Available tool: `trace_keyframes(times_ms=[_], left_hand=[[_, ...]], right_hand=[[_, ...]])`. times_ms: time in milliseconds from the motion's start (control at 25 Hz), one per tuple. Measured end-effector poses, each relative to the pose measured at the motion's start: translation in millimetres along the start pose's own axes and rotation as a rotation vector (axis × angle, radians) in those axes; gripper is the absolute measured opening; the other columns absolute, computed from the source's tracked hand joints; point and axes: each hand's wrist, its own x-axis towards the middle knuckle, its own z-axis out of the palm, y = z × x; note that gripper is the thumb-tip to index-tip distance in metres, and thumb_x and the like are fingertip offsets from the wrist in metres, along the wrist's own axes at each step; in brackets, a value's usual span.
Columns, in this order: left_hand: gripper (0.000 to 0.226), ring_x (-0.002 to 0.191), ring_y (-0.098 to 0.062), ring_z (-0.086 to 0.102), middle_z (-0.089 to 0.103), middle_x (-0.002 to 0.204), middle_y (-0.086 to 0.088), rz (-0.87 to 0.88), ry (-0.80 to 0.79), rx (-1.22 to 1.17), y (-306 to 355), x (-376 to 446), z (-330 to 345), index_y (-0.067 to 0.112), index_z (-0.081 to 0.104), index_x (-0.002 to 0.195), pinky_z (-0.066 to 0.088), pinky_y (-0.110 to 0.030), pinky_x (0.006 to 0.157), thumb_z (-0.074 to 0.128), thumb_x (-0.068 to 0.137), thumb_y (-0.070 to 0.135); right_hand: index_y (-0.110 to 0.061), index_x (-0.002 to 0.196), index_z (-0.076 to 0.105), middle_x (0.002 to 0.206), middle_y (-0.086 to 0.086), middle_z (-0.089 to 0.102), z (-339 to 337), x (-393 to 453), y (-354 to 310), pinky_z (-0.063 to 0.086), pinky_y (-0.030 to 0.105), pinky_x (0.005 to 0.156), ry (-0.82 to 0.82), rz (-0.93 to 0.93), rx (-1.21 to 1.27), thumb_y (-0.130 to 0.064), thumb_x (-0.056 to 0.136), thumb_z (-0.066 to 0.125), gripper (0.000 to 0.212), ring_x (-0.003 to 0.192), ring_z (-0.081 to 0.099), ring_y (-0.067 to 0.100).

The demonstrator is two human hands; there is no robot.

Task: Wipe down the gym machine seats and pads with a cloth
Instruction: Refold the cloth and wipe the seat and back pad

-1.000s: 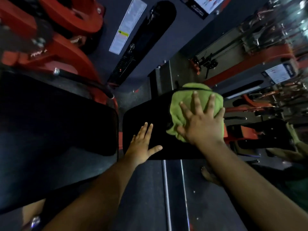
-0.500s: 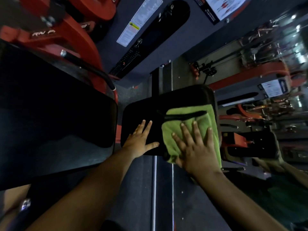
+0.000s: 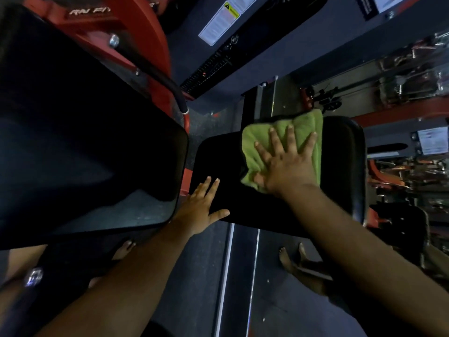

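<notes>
A black padded seat (image 3: 340, 171) lies in the middle of the view. On its far half lies a green cloth (image 3: 303, 127), and my right hand (image 3: 284, 164) presses flat on it with fingers spread. My left hand (image 3: 201, 210) rests flat on the seat's near left corner, fingers straight. A larger black back pad (image 3: 85, 147) fills the left side, close to my left forearm.
The red machine frame (image 3: 136, 27) rises behind the back pad. A dark weight-stack shroud with a white warning label (image 3: 218, 23) stands beyond the seat. More red machines (image 3: 401, 113) crowd the right. My bare feet (image 3: 291, 259) stand on the dark floor below.
My right hand has slid the cloth from the seat's near edge back toward the far edge. The left hand has stayed on the near left corner. The view has shifted.
</notes>
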Motion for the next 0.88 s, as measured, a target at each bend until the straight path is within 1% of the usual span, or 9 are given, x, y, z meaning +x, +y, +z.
trace_keyframes(times_ms=[120,200,280,400,480,560,640,760,880], left_hand=[[0.099,0.156,-0.026,0.008,-0.012,0.169,0.002,-0.055,-0.028,0.005,-4,-7,-1,0.037,-0.011,0.159,0.021,-0.054,0.121,0.039,0.085,0.082],[0.098,0.155,-0.029,0.012,-0.012,0.169,0.002,-0.072,-0.038,-0.011,-8,-8,-1,0.038,-0.011,0.159,0.023,-0.056,0.120,0.041,0.086,0.080],[0.098,0.154,-0.029,0.013,-0.011,0.169,0.002,-0.074,-0.037,-0.005,-15,-7,1,0.038,-0.010,0.159,0.022,-0.054,0.121,0.041,0.087,0.080],[0.099,0.155,-0.028,0.009,-0.011,0.169,0.002,-0.023,-0.012,0.036,-27,2,3,0.038,-0.012,0.158,0.020,-0.050,0.123,0.037,0.085,0.082],[0.097,0.156,-0.026,0.003,-0.013,0.169,0.003,0.010,0.003,0.116,-37,5,7,0.037,-0.015,0.157,0.014,-0.053,0.123,0.034,0.087,0.082],[0.093,0.156,-0.026,-0.001,-0.012,0.169,0.000,0.000,-0.003,0.222,-52,4,8,0.036,-0.018,0.156,0.009,-0.055,0.123,0.032,0.090,0.078],[0.093,0.156,-0.027,0.000,-0.008,0.170,-0.005,-0.015,-0.043,0.293,-62,0,5,0.036,-0.021,0.155,0.009,-0.057,0.123,0.033,0.092,0.077],[0.100,0.156,-0.028,-0.001,-0.007,0.170,-0.007,-0.024,-0.140,0.377,-62,-6,-5,0.035,-0.021,0.156,0.009,-0.058,0.122,0.037,0.088,0.080],[0.097,0.156,-0.027,-0.008,-0.011,0.169,-0.007,-0.018,-0.204,0.489,-62,-10,-25,0.035,-0.017,0.157,0.002,-0.061,0.122,0.038,0.089,0.078]], right_hand=[[-0.035,0.159,-0.009,0.165,0.010,-0.023,27,-84,-30,-0.008,0.081,0.103,-0.022,-0.165,-0.007,-0.081,0.089,0.011,0.086,0.149,-0.022,0.046],[-0.035,0.157,-0.015,0.163,0.010,-0.027,38,-105,-40,-0.008,0.082,0.102,-0.047,-0.197,-0.036,-0.081,0.090,0.012,0.086,0.148,-0.025,0.046],[-0.039,0.157,-0.013,0.164,0.006,-0.028,34,-77,-40,-0.009,0.083,0.100,-0.009,-0.155,-0.004,-0.080,0.091,0.018,0.084,0.148,-0.026,0.043],[-0.043,0.158,-0.001,0.167,0.003,-0.020,16,12,-41,-0.011,0.085,0.099,0.035,-0.105,0.003,-0.080,0.088,0.025,0.083,0.150,-0.023,0.042],[-0.043,0.158,0.004,0.169,0.004,-0.013,3,66,-48,-0.008,0.085,0.099,0.008,-0.075,-0.017,-0.082,0.086,0.026,0.085,0.151,-0.017,0.044],[-0.043,0.159,0.005,0.169,0.005,-0.010,1,90,-58,-0.006,0.084,0.099,-0.012,-0.038,-0.029,-0.083,0.086,0.025,0.086,0.151,-0.011,0.045],[-0.042,0.159,0.003,0.169,0.006,-0.012,5,72,-66,-0.007,0.084,0.100,-0.025,-0.061,-0.041,-0.082,0.087,0.021,0.084,0.150,-0.015,0.046],[-0.038,0.159,0.001,0.167,0.008,-0.017,28,-1,-88,-0.010,0.084,0.099,-0.027,-0.203,-0.057,-0.079,0.089,0.014,0.082,0.148,-0.022,0.048],[-0.039,0.159,-0.002,0.166,0.008,-0.020,41,-41,-103,-0.011,0.086,0.097,-0.039,-0.294,-0.086,-0.081,0.089,0.018,0.084,0.148,-0.023,0.047]])
